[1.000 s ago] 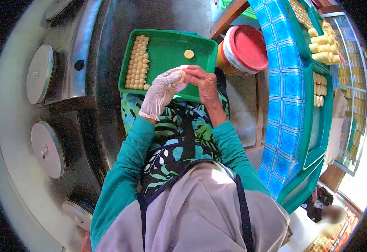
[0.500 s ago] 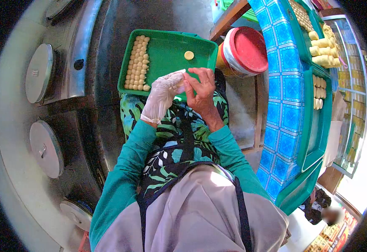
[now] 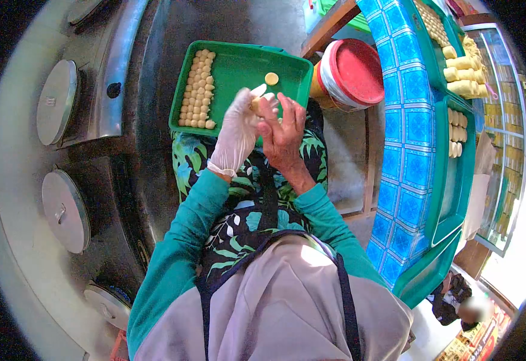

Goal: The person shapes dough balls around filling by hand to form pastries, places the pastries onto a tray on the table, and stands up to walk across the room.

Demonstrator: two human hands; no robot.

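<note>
A green tray rests on my lap. Rows of small pale dough balls fill its left side, and one flat round dough piece lies by itself toward the right. My left hand, in a thin white glove, is closed over the tray's near edge around a small piece of dough, mostly hidden by the fingers. Close against it is my bare right hand, its fingers stretched out and apart, the index finger reaching to the gloved fingertips.
To the right stands a bucket with a red lid. Beyond it a table with a blue checked cloth bears green trays with shaped dough. Round metal lids line the left side.
My left hand has turned more upright, with its fingertips rising over the tray. My right hand has shifted slightly down and its fingers point more upward.
</note>
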